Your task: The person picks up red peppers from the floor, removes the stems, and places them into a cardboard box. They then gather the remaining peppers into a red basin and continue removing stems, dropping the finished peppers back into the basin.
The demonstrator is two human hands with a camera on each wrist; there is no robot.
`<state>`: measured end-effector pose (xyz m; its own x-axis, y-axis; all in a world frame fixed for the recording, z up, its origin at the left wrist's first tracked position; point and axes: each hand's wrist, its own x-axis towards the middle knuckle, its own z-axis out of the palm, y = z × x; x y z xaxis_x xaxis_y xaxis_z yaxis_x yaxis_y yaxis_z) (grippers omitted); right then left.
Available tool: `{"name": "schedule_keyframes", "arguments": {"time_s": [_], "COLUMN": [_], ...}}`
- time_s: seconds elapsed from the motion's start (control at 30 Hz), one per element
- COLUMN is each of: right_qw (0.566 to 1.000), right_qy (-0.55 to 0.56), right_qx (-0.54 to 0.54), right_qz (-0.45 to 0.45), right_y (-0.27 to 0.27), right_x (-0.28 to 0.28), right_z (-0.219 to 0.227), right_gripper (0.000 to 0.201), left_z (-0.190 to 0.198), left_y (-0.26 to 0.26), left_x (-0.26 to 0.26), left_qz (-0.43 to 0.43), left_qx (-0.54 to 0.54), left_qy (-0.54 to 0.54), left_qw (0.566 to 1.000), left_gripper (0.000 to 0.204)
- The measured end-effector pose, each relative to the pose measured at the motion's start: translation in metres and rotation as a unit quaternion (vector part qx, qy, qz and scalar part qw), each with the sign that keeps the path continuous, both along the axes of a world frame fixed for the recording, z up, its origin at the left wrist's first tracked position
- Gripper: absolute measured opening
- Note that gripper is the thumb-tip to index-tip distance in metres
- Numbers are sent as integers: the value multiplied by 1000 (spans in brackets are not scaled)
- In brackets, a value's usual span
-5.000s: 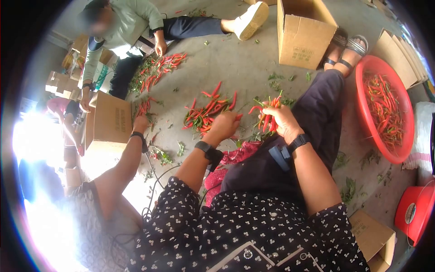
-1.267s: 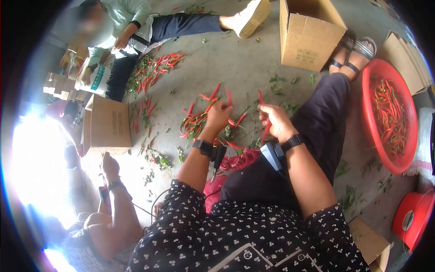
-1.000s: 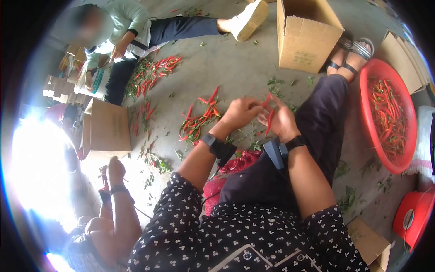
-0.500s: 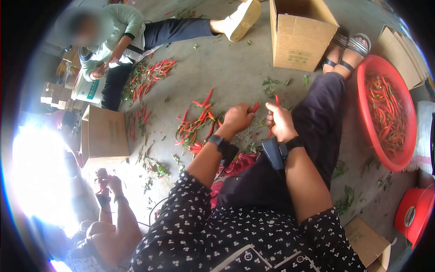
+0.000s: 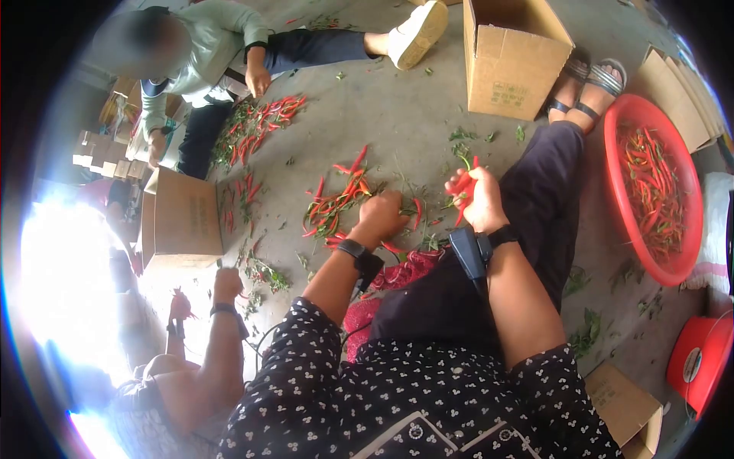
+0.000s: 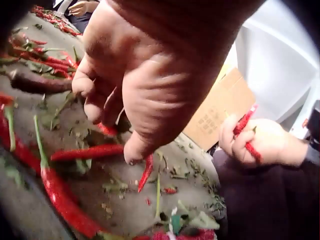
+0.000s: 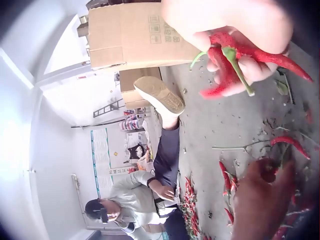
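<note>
Chilies (image 7: 220, 77) gripped by right fingers (image 7: 258, 71) look glossy red (stems (image 7: 241, 76) green); whether left fingers (image 6: 93, 111) grip is unclear.

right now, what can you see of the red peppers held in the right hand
The red peppers look slender, glossy and slightly curved, with green stems. They lie at differing angles in the right hand, gripped by its curled fingers, ends poking out, raised off the floor. Their exact count is hidden.
</note>
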<state>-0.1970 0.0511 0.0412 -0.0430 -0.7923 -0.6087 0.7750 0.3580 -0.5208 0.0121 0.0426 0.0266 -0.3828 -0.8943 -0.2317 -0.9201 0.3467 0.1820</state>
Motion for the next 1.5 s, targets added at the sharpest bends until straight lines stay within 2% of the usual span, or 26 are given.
{"name": "schedule_keyframes", "arguments": {"time_s": [0.1, 0.2, 0.33, 0.4, 0.43, 0.47, 0.5, 0.53, 0.57, 0.6, 0.7, 0.73, 0.8, 0.83, 0.87, 0.9, 0.93, 0.97, 1.0, 1.07, 1.1, 1.17, 1.23, 1.3, 1.43, 1.5], "right_qw": [993, 980, 971, 969, 964, 964, 933, 892, 862, 862, 856, 884, 908, 942, 969, 968, 968, 981, 990, 991, 992, 992, 992, 989, 984, 983], "right_qy": [29, 131, 164, 164, 166, 166, 230, 292, 317, 316, 319, 268, 217, 166, 113, 100, 101, 90, 78, 72, 87, 104, 121, 143, 179, 184], "right_qx": [-24, -9, 3, -31, -65, -65, -88, -111, -136, -136, -168, -138, -107, -86, -66, -91, -92, -82, -73, -69, -56, -43, -1, 3, -4, -2], "right_qz": [109, 150, 176, 184, 196, 196, 263, 327, 372, 372, 371, 358, 343, 278, 210, 210, 211, 154, 96, 86, 68, 51, -43, -36, -9, -14], "right_y": [5, 4, 4, 9, 11, 10, 9, 9, 11, 12, 13, 13, 13, 12, 11, 6, 6, 7, 7, 6, 5, 3, 2, 2, 2, 1], "right_x": [2, 6, 9, 12, 14, 15, 17, 20, 19, 22, 24, 21, 14, 11, 6, -4, -3, -1, 1, 1, 1, 1, 2, 3, 3, 3], "right_z": [8, 5, 7, 9, 10, 9, 6, 12, 18, 18, 18, 16, 14, 13, 13, 2, 5, 7, 9, 6, 4, 0, -1, -1, -4, -6], "right_gripper": [16, 18, 21, 22, 23, 23, 23, 24, 24, 24, 23, 22, 21, 19, 17, 15, 15, 15, 16, 18, 18, 17, 15, 14, 13, 11], "left_z": [-10, -8, 3, 9, 12, 16, 21, 29, 35, 37, 32, 25, 18, 18, 14, 9, 0, -10, -13, -21, -18, -17, -18, -20, -29, -23], "left_y": [5, 5, -4, -15, -19, -22, -22, -19, -13, -11, -17, -24, -42, -51, -52, -53, -54, -53, -50, -40, -35, -34, -34, -39, -47, -47], "left_x": [-3, -3, 1, 2, 2, 2, 1, -5, -14, -19, -25, -24, -22, -20, -22, -27, -30, -31, -35, -43, -47, -58, -71, -82, -85, -73], "left_qz": [42, 65, 34, 105, 104, 179, 250, 250, 275, 297, 273, 272, 360, 378, 378, 258, 128, 44, 44, -27, -3, 44, 93, 119, 136, 145], "left_qx": [-40, -37, -61, -18, -18, 90, 195, 196, 225, 252, 225, 226, 124, 73, 74, -30, -133, -99, -99, -9, 16, 9, 2, 62, 57, 58], "left_qy": [20, 29, 2, 141, 141, 252, 354, 353, 427, 496, 479, 480, 577, 496, 497, 400, 286, 230, 231, 82, 76, 107, 137, 77, 63, 180], "left_qw": [998, 997, 998, 984, 984, 947, 880, 880, 832, 776, 803, 803, 723, 778, 778, 879, 940, 967, 967, 996, 997, 993, 986, 988, 987, 971], "left_gripper": [33, 31, 26, 21, 21, 22, 24, 24, 25, 25, 21, 21, 21, 19, 19, 18, 19, 26, 26, 35, 39, 40, 41, 38, 32, 25]}}
